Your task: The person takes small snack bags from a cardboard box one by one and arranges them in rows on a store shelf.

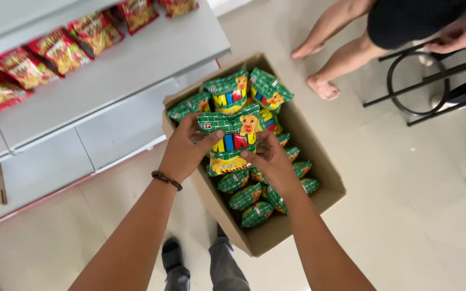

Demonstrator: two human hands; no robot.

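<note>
A green snack bag (233,141) with a cartoon animal on it is held over an open cardboard box (327,196). My left hand (185,148) grips its left edge, thumb across the front. My right hand (271,160) holds its lower right edge. Several more green snack bags (254,207) lie packed in the box, and two stand upright at the box's far end (227,91). A dark braided band sits on my left wrist.
A grey shelf unit (136,59) at the left carries several red snack bags (60,49). Another person sits barefoot on a black metal stool (422,81) at the upper right. My feet (173,256) stand on the pale tiled floor beside the box.
</note>
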